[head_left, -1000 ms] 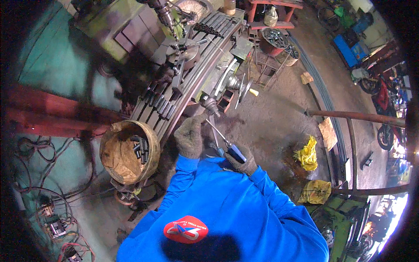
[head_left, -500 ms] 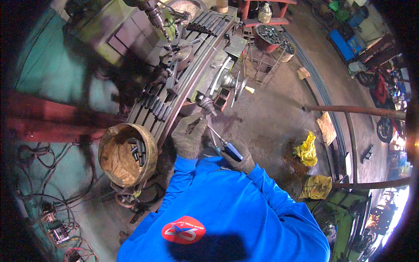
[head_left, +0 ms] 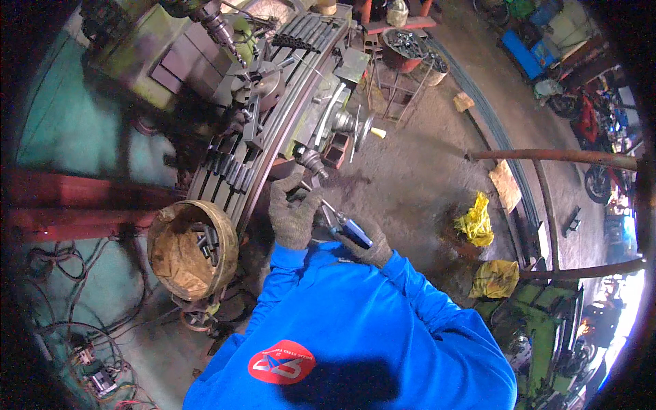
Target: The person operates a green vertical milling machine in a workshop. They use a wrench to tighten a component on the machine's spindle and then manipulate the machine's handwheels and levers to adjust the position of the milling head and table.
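My left hand, in a grey knit glove, is closed with thumb and fingertips brought together; a small pale bit shows at the tips, too small to name. Close on its right, my right hand, gloved the same way, grips a blue-bodied tool with two thin metal arms. Those arms point up and left toward the left hand's fingers. Just beyond both hands is a dark ribbed metal spindle or handle end on the machine. Its contact with the left fingertips cannot be made out.
The long machine bed carries rows of short dark metal rods. A round tub with metal pieces stands at left. Beyond the hands is a handwheel. Yellow plastic lies on the floor at right, near a rusty pipe rail.
The whole view has shifted slightly, with the machine moving left and upward in the picture. Both hands stay close together, the right still gripping the blue-bodied tool.
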